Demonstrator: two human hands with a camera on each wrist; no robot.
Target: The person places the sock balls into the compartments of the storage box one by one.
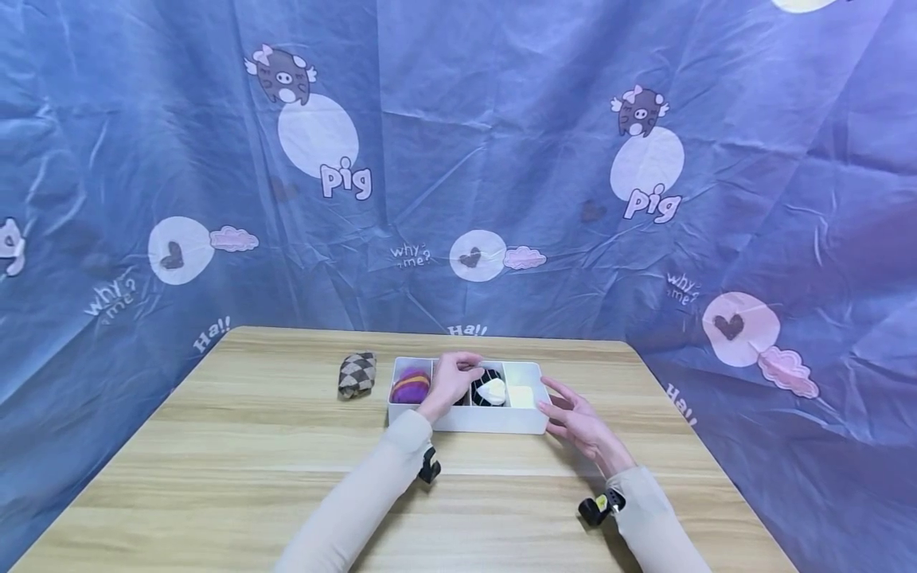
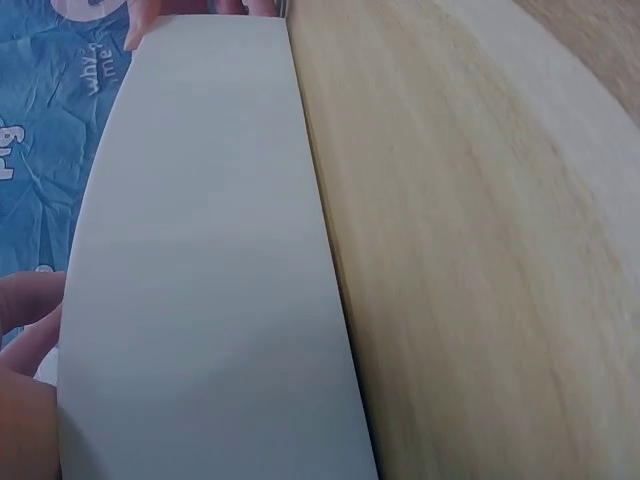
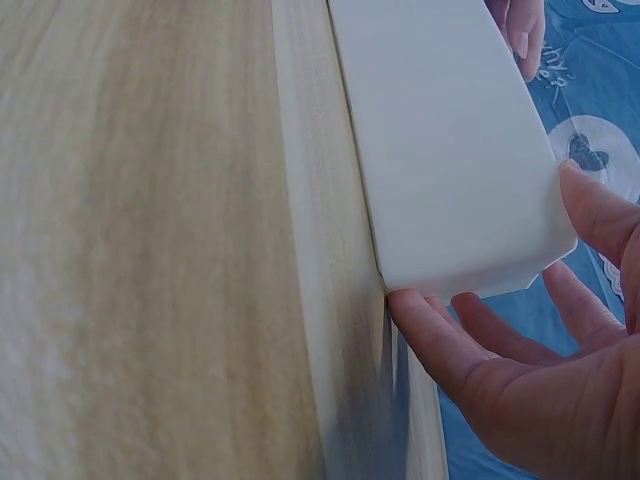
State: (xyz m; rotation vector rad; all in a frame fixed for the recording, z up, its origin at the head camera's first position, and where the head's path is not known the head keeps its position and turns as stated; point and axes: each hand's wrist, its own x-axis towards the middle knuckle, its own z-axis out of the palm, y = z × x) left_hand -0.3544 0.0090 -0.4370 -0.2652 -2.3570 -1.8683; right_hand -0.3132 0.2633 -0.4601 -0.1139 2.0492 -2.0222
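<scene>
A long white divided box (image 1: pixel 494 420) stands on the table. My left hand (image 1: pixel 451 383) reaches over its second compartment, fingers bent downward, covering most of a dark thing there; what the fingertips hold, I cannot tell. In the left wrist view, only parts of the left fingers show past the box wall. My right hand (image 1: pixel 583 426) touches the box's right end, fingers spread and thumb at the rim. A purple rolled cloth bundle with an orange stripe (image 1: pixel 411 387) fills the left compartment. A black-and-white bundle (image 1: pixel 490 390) lies in the third, and a cream-white piece (image 1: pixel 520 396) in the rightmost.
A checked brown-and-beige cloth bundle (image 1: pixel 357 376) lies on the wooden table (image 1: pixel 251 446), left of the box. Behind the table hangs a blue printed curtain (image 1: pixel 430 159). A small black device is strapped to each wrist over pale sleeves.
</scene>
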